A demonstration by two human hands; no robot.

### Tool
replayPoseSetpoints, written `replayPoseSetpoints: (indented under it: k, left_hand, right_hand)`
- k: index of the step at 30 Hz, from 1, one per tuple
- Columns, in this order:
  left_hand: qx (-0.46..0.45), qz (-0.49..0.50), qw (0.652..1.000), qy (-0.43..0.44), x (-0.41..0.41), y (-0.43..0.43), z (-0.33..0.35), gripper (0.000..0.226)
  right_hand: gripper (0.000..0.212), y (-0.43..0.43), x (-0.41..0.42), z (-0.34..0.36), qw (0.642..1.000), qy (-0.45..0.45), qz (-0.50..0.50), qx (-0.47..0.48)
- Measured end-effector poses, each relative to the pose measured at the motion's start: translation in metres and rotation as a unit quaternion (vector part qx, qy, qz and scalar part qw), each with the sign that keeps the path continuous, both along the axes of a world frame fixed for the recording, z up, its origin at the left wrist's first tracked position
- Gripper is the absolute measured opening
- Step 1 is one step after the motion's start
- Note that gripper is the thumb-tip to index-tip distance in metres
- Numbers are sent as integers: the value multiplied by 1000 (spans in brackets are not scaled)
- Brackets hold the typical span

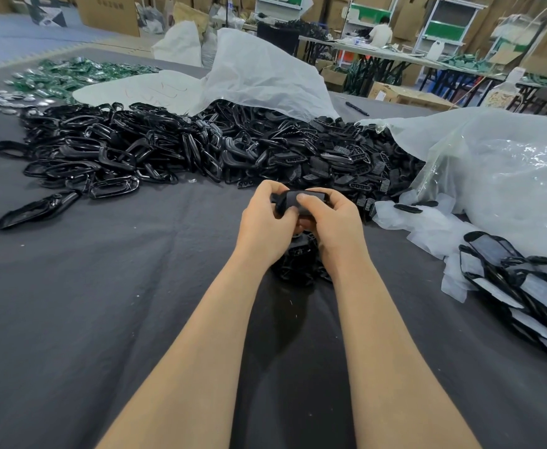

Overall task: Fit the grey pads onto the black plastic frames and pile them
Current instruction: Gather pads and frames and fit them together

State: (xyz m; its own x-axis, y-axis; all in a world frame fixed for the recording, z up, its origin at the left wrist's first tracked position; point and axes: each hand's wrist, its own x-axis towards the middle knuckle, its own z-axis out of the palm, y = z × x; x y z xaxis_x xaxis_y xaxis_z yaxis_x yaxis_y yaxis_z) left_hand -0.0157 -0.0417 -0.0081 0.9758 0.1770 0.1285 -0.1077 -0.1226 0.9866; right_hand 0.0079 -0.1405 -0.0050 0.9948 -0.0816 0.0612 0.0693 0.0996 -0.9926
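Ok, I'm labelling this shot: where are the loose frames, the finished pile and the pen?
loose frames (119, 150): head view, middle of the heap.
finished pile (492, 251): head view, a grey pad.
pen (357, 108): head view, its barrel.

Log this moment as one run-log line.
step: fitting | left hand: grips black frame | right hand: thumb on grey pad | padded frames: stacked right | loose frames: heaped ahead

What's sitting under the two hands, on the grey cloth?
A small pile of black plastic parts, only partly visible. The left hand and right hand, gripping one frame, cover its top; whether those parts carry pads cannot be seen.
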Motion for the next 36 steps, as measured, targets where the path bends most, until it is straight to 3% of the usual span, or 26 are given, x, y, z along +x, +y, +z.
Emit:
replayPoseSetpoints:
  k: [10,13,19,27,36]
  left_hand:
    - [-43,-1,999,2,1,1,-2,25]
    - [-69,3,998,5,1,1,-1,26]
    - [-84,6,996,8,0,3,1,27]
    - [-118,35,992,9,-1,4,2,12]
    - [-62,58,996,6,0,6,-1,20]
  right_hand:
    - [29,-3,-3,7,998,7,24,53]
    - [27,-4,-3,7,998,13,19,61]
    - [15,-2,-1,3,1000,5,-14,27]
    - [14,-1,2,0,1000,-4,-11,-23]
    - [9,-8,3,0,994,0,1,-111]
